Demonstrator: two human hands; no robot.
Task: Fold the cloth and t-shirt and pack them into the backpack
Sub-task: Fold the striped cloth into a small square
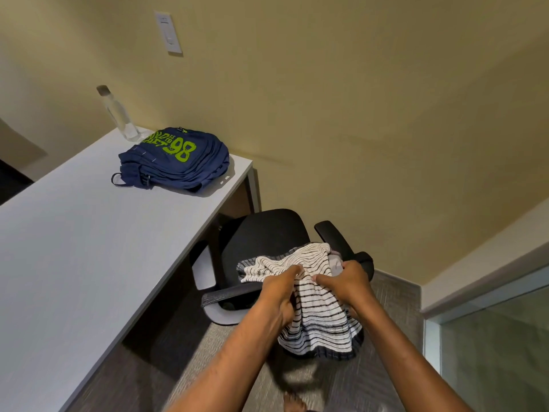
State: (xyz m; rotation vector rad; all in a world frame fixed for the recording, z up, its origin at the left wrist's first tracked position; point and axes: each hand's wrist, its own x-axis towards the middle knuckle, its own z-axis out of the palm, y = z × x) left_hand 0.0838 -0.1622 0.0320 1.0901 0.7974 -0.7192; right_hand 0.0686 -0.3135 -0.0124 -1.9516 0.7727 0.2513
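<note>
A white cloth with thin dark stripes hangs bunched over a black office chair. My left hand grips its upper edge from the left. My right hand pinches the same edge just to the right. Part of the cloth lies on the chair seat, and a pale fabric shows behind it. A navy backpack with green "98" print lies flat on the far end of the white table.
A clear bottle stands behind the backpack near the wall. The chair is tucked against the table's right side. Grey carpet lies below. A glass partition stands at the right.
</note>
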